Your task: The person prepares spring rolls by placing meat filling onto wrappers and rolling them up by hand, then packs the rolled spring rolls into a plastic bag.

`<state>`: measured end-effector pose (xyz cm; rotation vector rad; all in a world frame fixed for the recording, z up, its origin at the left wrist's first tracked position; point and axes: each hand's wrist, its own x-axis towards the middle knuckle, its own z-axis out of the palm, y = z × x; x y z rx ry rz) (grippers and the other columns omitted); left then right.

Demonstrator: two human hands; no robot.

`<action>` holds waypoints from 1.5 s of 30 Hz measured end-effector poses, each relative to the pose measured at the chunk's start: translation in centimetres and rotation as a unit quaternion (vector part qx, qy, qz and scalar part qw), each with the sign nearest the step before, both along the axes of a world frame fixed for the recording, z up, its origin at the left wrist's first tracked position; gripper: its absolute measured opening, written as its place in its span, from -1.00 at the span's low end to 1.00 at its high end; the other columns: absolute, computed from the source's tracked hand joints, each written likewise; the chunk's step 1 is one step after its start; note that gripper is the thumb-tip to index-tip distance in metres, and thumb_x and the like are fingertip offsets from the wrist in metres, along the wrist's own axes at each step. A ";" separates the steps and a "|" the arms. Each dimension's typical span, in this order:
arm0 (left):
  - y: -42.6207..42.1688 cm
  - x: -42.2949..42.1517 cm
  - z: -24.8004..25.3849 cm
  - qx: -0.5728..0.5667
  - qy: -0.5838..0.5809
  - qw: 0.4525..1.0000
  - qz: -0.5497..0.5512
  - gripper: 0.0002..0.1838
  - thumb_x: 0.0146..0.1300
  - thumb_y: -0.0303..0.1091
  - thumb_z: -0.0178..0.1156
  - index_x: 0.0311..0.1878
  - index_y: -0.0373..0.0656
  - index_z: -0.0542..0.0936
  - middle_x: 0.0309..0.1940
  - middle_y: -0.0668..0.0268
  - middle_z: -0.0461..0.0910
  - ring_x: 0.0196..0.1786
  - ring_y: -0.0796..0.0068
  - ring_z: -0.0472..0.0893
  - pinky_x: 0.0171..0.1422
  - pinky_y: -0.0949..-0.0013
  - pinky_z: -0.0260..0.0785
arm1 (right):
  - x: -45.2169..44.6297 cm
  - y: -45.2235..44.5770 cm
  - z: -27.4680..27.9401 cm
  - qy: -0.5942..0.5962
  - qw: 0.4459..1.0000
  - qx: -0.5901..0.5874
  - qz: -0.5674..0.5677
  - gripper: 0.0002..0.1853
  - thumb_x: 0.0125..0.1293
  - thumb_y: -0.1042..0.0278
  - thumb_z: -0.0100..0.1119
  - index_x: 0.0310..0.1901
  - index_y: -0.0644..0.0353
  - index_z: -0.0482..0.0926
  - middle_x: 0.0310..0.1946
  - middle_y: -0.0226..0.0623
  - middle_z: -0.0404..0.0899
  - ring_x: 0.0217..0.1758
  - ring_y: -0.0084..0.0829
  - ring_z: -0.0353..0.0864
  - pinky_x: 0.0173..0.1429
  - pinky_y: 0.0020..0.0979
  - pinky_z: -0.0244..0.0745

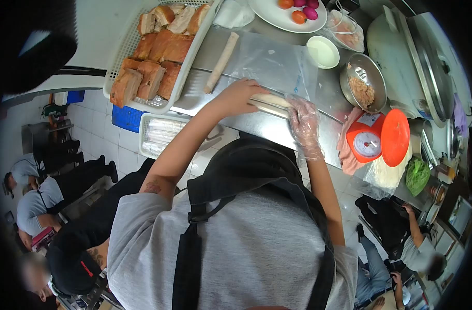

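A long pale roll [271,99] lies at the near edge of the steel counter, with a second pale strip along its near side. My bare left hand [240,97] is closed over the left end. On the right end, my right hand [303,121], in a clear plastic glove, curls its fingers round the roll. Just beyond both hands a clear plastic sheet [277,62] is spread flat. Another pale roll [222,62] rests on the counter left of the sheet. What the rolls are made of I cannot tell.
Roast pork slabs fill a white basket [180,93] at left; wrapped rolls lie in a lower tray [143,135]. Rightward stand a white bowl [323,51], a steel bowl [376,77] of minced meat and a red scale [357,129]. Several people are nearby on both sides.
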<state>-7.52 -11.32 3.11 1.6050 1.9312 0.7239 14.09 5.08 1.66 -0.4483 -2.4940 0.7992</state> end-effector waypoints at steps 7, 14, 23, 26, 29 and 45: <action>-2.8 3.4 -1.4 0.148 0.073 0.983 0.084 -0.33 0.04 -0.23 0.54 0.29 0.05 0.61 0.04 0.27 0.53 0.16 0.14 0.48 0.33 0.11 0.31 | 0.7 0.3 -1.3 -0.055 0.997 -0.003 0.055 -0.61 0.29 0.40 0.37 0.17 -0.03 0.69 0.05 -0.15 0.66 0.20 -0.06 0.57 0.34 -0.10 0.45; -3.5 2.7 -2.8 0.161 0.141 0.975 0.067 -0.43 0.12 -0.10 0.48 0.24 0.07 0.63 0.02 0.30 0.53 0.13 0.17 0.48 0.28 0.16 0.33 | 1.7 -0.6 0.8 -0.099 0.994 -0.033 0.041 -0.47 0.16 0.19 0.54 0.20 -0.01 0.67 0.06 -0.16 0.67 0.19 -0.07 0.58 0.36 -0.09 0.45; -1.8 1.0 -1.4 0.045 0.110 0.988 0.094 -0.75 0.34 -0.09 0.30 -0.11 -0.04 0.75 -0.10 0.28 0.57 0.06 0.22 0.48 0.18 0.15 0.29 | 0.3 2.1 1.2 -0.247 0.964 -0.085 0.045 -0.64 0.41 0.05 0.26 0.09 0.08 0.68 -0.05 -0.12 0.72 0.10 -0.03 0.64 0.20 -0.04 0.51; -0.5 0.3 -1.1 0.039 0.137 0.981 0.130 -0.78 0.37 -0.14 0.27 -0.16 -0.06 0.75 -0.12 0.27 0.55 0.05 0.20 0.46 0.20 0.13 0.25 | -1.2 2.5 2.6 -0.382 0.922 -0.059 -0.019 -0.66 0.47 0.11 0.17 0.12 0.11 0.65 -0.04 -0.01 0.70 0.09 0.07 0.63 0.19 0.01 0.50; 0.3 -0.3 -1.5 0.067 0.156 0.973 0.158 -0.76 0.36 -0.14 0.28 -0.05 -0.05 0.72 -0.08 0.25 0.53 0.07 0.17 0.45 0.23 0.11 0.24 | -1.6 2.7 1.6 -0.232 0.972 -0.004 -0.041 -0.63 0.48 0.13 0.15 0.21 0.09 0.60 -0.01 0.06 0.67 0.07 0.11 0.63 0.18 0.03 0.50; -4.6 -4.9 -0.3 -0.025 -0.247 0.857 0.451 -0.39 0.41 -0.23 0.11 0.48 -0.22 0.33 -0.14 0.27 0.55 -0.21 0.33 0.61 -0.20 0.29 0.53 | -3.5 4.1 4.1 -0.110 0.990 0.078 -0.042 -0.23 0.17 0.23 0.48 0.46 -0.14 0.43 0.40 -0.03 0.41 0.44 -0.01 0.40 0.51 -0.03 0.33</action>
